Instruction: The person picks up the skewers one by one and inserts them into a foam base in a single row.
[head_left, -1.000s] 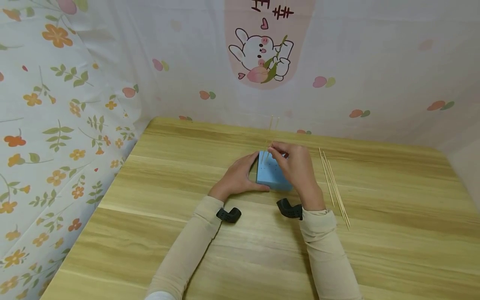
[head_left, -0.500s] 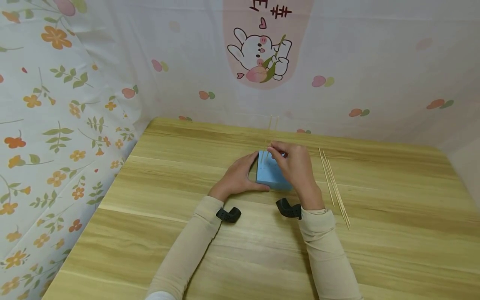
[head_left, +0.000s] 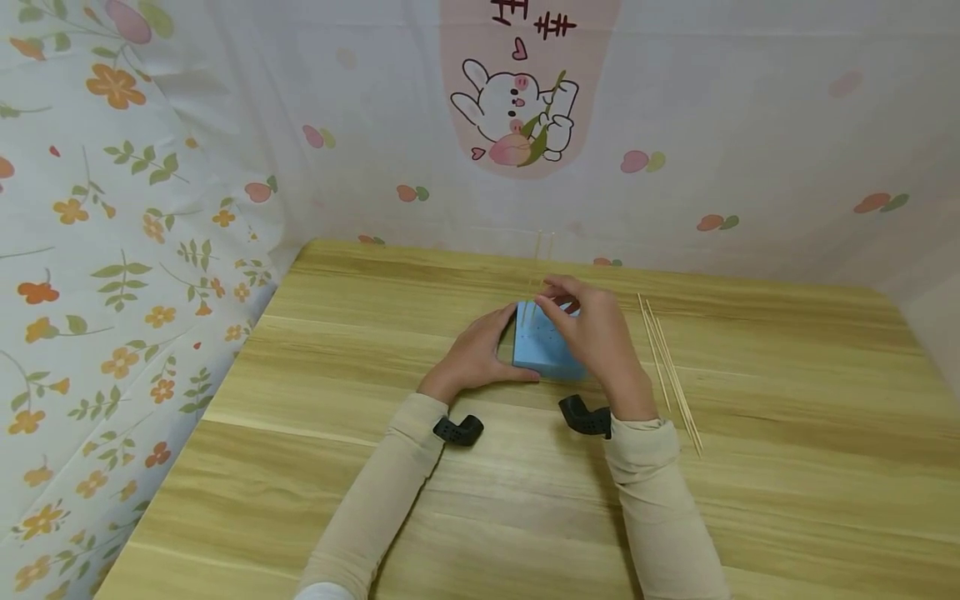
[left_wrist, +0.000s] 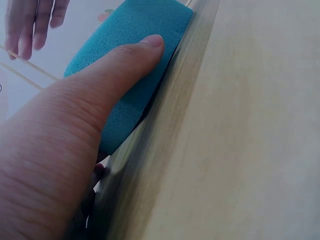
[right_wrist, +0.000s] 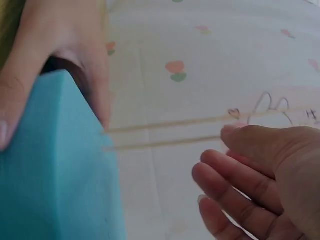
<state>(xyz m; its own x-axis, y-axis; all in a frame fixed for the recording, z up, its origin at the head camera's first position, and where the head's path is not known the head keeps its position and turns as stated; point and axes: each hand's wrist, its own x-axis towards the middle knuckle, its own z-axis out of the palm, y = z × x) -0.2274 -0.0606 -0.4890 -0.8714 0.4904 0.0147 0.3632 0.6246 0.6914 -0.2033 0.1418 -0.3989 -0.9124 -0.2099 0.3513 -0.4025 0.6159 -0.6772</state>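
Observation:
A light-blue foam block (head_left: 547, 358) with small holes in its top sits on the table. My left hand (head_left: 476, 354) grips its left side, the thumb (left_wrist: 135, 57) lying along the front face and the fingers reaching round the back. Two thin bamboo skewers (right_wrist: 165, 124) stand upright in the block near its back left, side by side. Just right of them is my right hand (head_left: 600, 337), its thumb and fingers parted. In the right wrist view the thumb tip (right_wrist: 232, 132) is close to the nearer skewer; whether they touch I cannot tell.
Several loose skewers (head_left: 675, 379) lie on the wooden table (head_left: 810, 433) to the right of my right hand. Behind the table hangs a white patterned cloth (head_left: 675, 100), with a floral one (head_left: 150, 250) at the left. Black wrist-camera mounts (head_left: 459, 430) sit at both wrists.
My right thumb and fingers, which pinched the second skewer before, have spread and let go of it. The right hand has shifted slightly right. The left hand keeps its place.

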